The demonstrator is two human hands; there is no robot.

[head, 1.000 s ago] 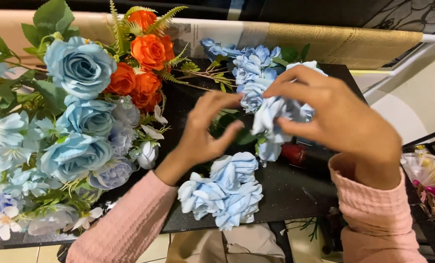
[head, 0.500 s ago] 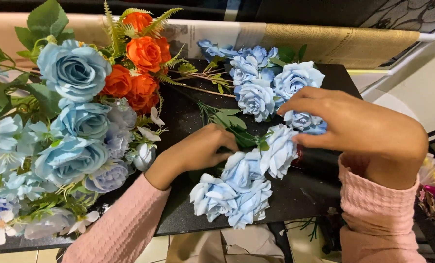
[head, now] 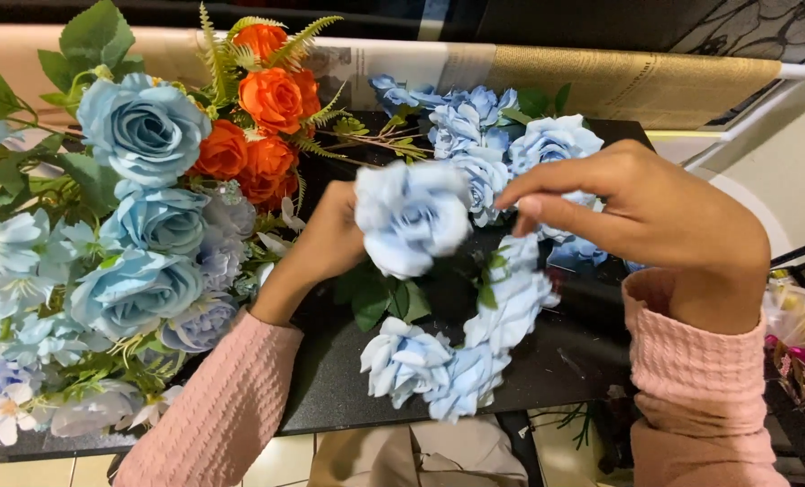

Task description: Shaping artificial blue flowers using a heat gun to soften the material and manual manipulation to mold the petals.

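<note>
My left hand (head: pixel 323 243) holds a pale blue artificial rose (head: pixel 411 216) raised above the black tabletop (head: pixel 330 379), its green leaves (head: pixel 380 298) hanging below. My right hand (head: pixel 646 216) hovers just right of that bloom, fingers pinched toward its petals; whether it grips anything I cannot tell. More pale blue roses (head: pixel 448 361) of the same spray droop beneath both hands. Both arms wear pink knitted sleeves.
A large bunch of blue roses (head: pixel 141 135) and white flowers fills the left side. Orange roses with fern fronds (head: pixel 272 99) lie behind. Another blue rose cluster (head: pixel 493 135) lies at the back. A gold-brown paper roll (head: pixel 628 81) runs along the far edge. Colourful wrappers (head: pixel 799 334) sit right.
My left hand has lifted a blue rose up from the table toward the camera. My right hand has moved up and left to meet it.
</note>
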